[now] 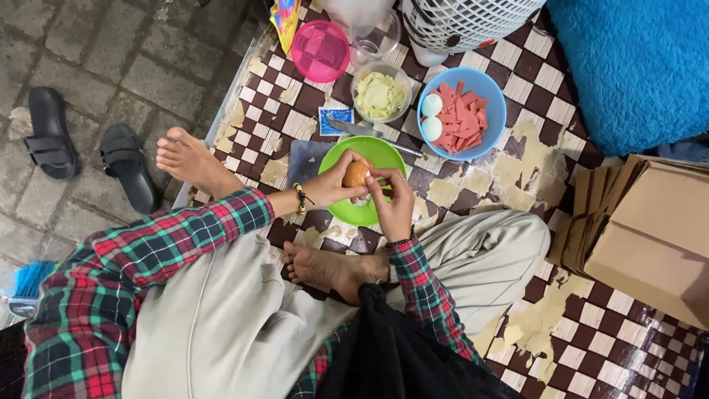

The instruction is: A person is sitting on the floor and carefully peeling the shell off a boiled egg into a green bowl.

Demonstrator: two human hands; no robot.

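A brown egg is held over a green bowl on the checkered floor mat. My left hand grips the egg from the left. My right hand pinches at the egg's right side, fingertips on the shell. Bits of shell seem to lie in the bowl below. A knife rests beyond the green bowl. Further back stand a blue bowl with pink slices and two white eggs, and a clear bowl of shredded cabbage.
A pink lid and a white fan base stand at the back. Cardboard boxes lie to the right, a blue rug behind them. Two black sandals rest on the paving at left. My crossed legs and bare feet frame the bowl.
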